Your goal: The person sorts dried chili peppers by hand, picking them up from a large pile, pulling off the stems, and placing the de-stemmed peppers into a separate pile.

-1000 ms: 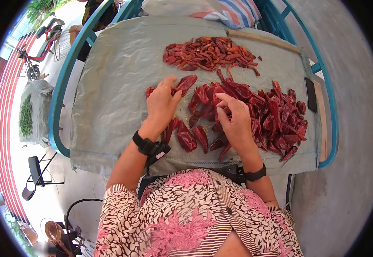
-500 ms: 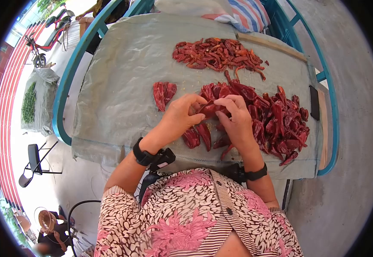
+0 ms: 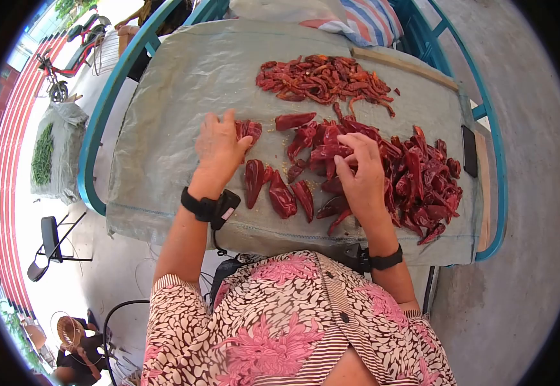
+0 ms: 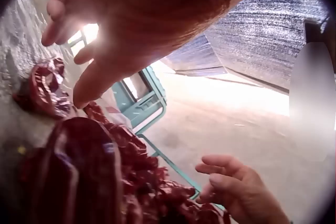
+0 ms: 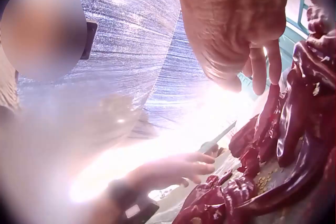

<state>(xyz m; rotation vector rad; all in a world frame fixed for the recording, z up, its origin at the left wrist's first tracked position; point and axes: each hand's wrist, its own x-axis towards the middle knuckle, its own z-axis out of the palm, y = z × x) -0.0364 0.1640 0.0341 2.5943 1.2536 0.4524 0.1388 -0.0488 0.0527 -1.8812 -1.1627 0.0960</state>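
My left hand (image 3: 219,149) is over the left part of the sheet, fingers spread, with flattened dried red peppers (image 3: 248,130) right beside its thumb. In the left wrist view nothing shows between its fingers, and a glossy pepper (image 4: 73,166) fills the foreground. The fingers of my right hand (image 3: 365,172) come down at the left side of a heap of dried red peppers (image 3: 415,180). One pepper (image 3: 330,152) reaches up to its fingertips; in the right wrist view the thumb stands apart from the fingers. A single pepper (image 3: 294,121) lies between the hands.
A pile of small dried chillies (image 3: 325,78) lies at the back. Several loose peppers (image 3: 282,198) lie near the front edge. A phone (image 3: 469,151) is at the right, inside the blue metal rail (image 3: 500,199). Behind stands a striped sack (image 3: 363,19).
Half a second ago both hands held a pepper in the middle. The left hand has since moved left, without it. A single pepper now lies where bare sheet showed. The right hand stayed near the heap.
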